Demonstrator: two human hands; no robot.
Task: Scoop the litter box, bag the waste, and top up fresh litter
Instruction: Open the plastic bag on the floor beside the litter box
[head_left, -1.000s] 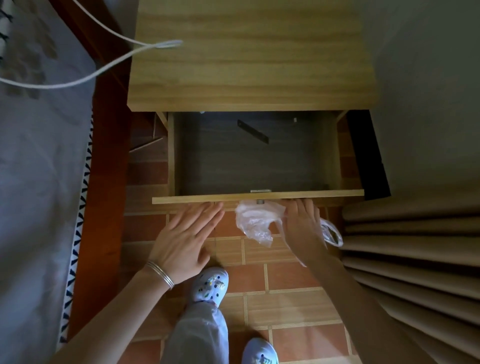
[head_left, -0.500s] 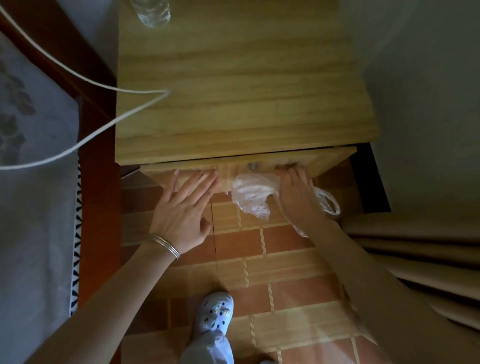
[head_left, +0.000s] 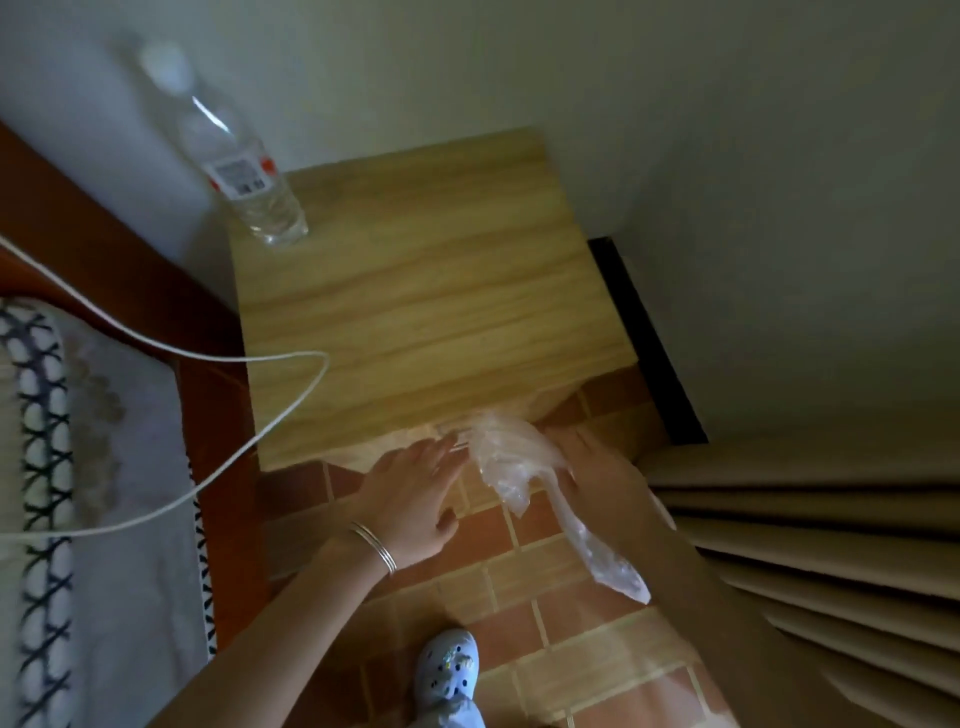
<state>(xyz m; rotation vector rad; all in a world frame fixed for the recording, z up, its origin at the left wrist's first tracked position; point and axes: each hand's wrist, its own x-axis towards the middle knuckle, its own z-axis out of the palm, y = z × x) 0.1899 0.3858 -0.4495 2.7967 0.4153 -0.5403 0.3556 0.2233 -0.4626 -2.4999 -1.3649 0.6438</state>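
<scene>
Reaching flat-fingered with the left hand (head_left: 415, 493) toward the nightstand (head_left: 415, 312) ahead, gripping the plastic bag (head_left: 501, 457) in the right hand (head_left: 597, 473), likely for waste.

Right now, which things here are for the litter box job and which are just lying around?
For the job: plastic bag in the right hand.
Lying about: water bottle and white cable on the nightstand, curtain, bed.

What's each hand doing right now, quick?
Left hand: open, fingers straight, reaching toward the nightstand front.
Right hand: holding the clear plastic bag; exact grip is hidden.
</scene>
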